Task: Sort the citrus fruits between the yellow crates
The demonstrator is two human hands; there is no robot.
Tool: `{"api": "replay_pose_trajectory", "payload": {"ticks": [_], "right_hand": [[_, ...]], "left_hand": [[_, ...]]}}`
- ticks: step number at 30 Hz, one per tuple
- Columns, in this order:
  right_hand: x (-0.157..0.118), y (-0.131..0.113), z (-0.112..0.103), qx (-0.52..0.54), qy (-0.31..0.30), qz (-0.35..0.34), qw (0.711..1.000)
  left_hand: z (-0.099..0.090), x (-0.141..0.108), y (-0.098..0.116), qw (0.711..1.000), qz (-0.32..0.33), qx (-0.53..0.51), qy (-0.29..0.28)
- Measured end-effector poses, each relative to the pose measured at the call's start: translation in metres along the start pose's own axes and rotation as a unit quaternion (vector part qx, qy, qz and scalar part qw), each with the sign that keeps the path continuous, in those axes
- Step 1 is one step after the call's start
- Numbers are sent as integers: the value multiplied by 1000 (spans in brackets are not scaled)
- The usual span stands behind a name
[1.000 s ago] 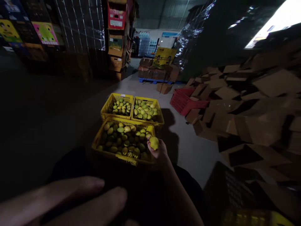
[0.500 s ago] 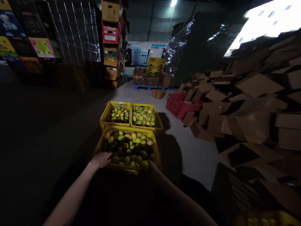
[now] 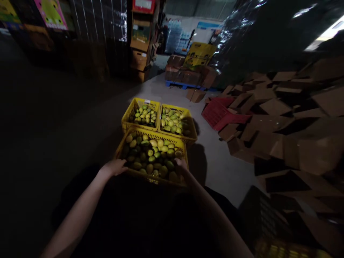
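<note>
A yellow plastic crate filled with green and yellow fruit sits low in front of me. The fruit's exact kind is hard to tell in the dim light. At the near left corner, my left hand is closed over the rim. My right hand grips the right side, its fingers reaching inside beside the fruit; part of its grip is hidden. Just beyond stand two more yellow crates, the far left crate and the far right crate, both holding similar fruit.
Cardboard boxes lie heaped along the right, with a red crate at their edge. Farther back, a blue pallet carries boxes, and stacked cartons rise beside it. Part of another yellow crate shows at bottom right.
My view has tilted downward and turned slightly. My right hand has shifted forward from the near right corner along the crate's right side. The left hand stays at the near left corner.
</note>
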State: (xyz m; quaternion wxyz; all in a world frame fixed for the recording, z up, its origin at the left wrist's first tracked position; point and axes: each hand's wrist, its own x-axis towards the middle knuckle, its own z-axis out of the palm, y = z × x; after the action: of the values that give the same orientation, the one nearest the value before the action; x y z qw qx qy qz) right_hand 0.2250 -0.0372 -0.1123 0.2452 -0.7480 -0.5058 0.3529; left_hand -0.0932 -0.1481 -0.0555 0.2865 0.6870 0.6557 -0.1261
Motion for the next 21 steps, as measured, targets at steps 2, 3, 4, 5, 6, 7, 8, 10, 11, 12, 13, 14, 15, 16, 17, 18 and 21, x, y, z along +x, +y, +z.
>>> {"api": "replay_pose_trajectory", "payload": {"ticks": [2,3,4,5,6,7,8,10,11,12,13,14,15,16,17,18,21], "right_hand": [[-6,24,28,-125,-61,-24,990],[-8,34,40,-182,-87,-43,978],[-10,41,50,-234,-111,-65,964],[-10,47,59,-281,-133,-88,946],[-10,51,67,-322,-151,-109,928],[-10,54,73,-358,-166,-126,910],[-9,55,78,-388,-178,-138,894],[-7,56,85,-429,-187,-152,870],[-6,56,88,-441,-187,-156,864],[-6,55,89,-448,-185,-159,860],[-6,54,90,-451,-183,-162,859],[-8,53,91,-450,-181,-164,859],[-9,52,90,-446,-180,-166,861],[-11,50,89,-439,-179,-167,864],[-12,48,88,-430,-178,-166,869],[-14,46,85,-418,-176,-164,876],[-13,33,69,-351,-177,-154,907]], "left_hand": [[0,-1,0,1000,-7,2,-5],[-1,0,1,1000,-11,2,-8],[-1,0,1,1000,-15,3,-11],[-2,2,1,1000,-17,4,-13],[-2,3,2,1000,-18,6,-15],[-3,5,2,1000,-20,7,-18],[-4,6,2,1000,-21,9,-20],[-6,9,3,999,-25,11,-22],[-7,10,3,999,-27,11,-23],[-8,11,3,999,-29,10,-23],[-8,12,3,999,-31,11,-24],[-8,13,3,999,-33,12,-25],[-7,15,3,999,-34,13,-25],[-6,17,3,999,-34,13,-24],[-4,19,3,999,-33,12,-22],[-2,22,2,999,-30,8,-21],[5,29,0,999,-24,-4,-25]]}}
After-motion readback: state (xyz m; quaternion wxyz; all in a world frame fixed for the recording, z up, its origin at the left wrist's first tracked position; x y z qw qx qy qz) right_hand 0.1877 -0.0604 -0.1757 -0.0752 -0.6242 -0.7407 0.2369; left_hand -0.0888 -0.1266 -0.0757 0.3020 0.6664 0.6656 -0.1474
